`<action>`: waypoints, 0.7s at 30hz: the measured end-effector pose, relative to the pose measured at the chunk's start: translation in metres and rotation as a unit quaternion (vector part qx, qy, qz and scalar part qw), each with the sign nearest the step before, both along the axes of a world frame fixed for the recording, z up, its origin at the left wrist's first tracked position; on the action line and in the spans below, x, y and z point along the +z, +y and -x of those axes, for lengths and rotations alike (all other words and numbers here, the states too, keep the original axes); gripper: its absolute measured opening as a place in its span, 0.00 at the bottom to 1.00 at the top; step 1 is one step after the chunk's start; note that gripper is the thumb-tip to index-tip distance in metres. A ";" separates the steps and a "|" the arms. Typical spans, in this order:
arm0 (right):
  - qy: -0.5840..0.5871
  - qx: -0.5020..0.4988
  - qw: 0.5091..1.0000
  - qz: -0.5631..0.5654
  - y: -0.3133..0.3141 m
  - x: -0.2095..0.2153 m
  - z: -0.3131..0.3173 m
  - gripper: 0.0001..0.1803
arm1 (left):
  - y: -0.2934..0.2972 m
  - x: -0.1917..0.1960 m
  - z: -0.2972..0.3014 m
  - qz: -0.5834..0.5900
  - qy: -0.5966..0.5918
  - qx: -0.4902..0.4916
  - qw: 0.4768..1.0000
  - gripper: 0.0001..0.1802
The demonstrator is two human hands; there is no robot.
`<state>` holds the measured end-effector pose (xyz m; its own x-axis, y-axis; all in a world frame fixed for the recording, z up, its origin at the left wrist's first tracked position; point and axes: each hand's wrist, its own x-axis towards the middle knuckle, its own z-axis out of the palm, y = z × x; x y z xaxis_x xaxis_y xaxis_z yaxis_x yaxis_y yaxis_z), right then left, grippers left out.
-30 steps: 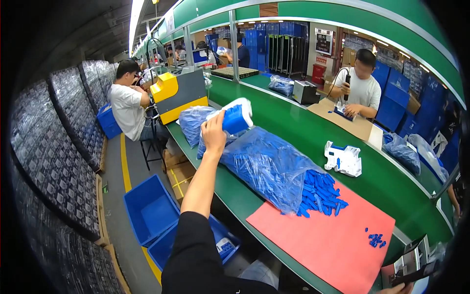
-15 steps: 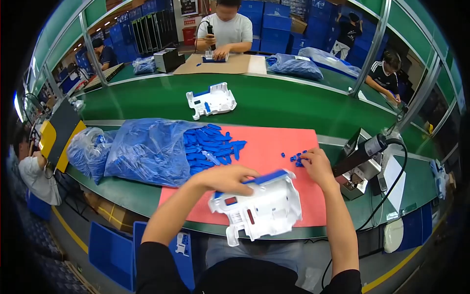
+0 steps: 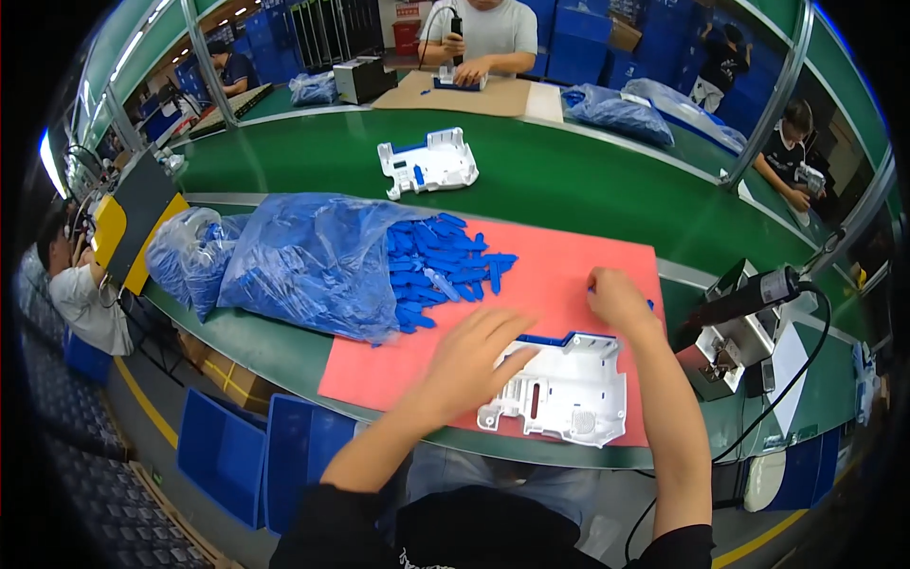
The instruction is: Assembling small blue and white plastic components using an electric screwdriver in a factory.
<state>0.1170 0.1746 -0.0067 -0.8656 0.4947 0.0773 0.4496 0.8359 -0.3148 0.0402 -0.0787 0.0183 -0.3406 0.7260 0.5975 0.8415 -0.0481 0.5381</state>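
Note:
A white plastic housing with a blue strip along its far edge lies on the pink mat in front of me. My left hand is over the housing's left end, fingers spread and slightly blurred; I cannot tell if it touches. Right of centre, my right hand is low over the mat with its fingertips pinched together. What they hold, if anything, is hidden. Beside its wrist shows a bit of a small blue part. A pile of long blue plastic pieces spills from a clear blue bag on the left.
Another white housing sits on the green belt beyond the mat. At right stand a black cylindrical tool, its cable and a metal box. Blue bins are below the table's left side. Across the belt a person works with a handheld tool.
The white housing has gone from tilted in my left hand to lying on the mat. My left hand has loosened, its fingers spreading. The whole view has shifted.

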 end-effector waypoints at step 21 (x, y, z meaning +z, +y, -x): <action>0.145 0.097 0.965 0.196 -0.151 -0.013 -0.078 0.04 | -0.075 -0.097 -0.066 -0.059 0.005 0.048 0.997 0.20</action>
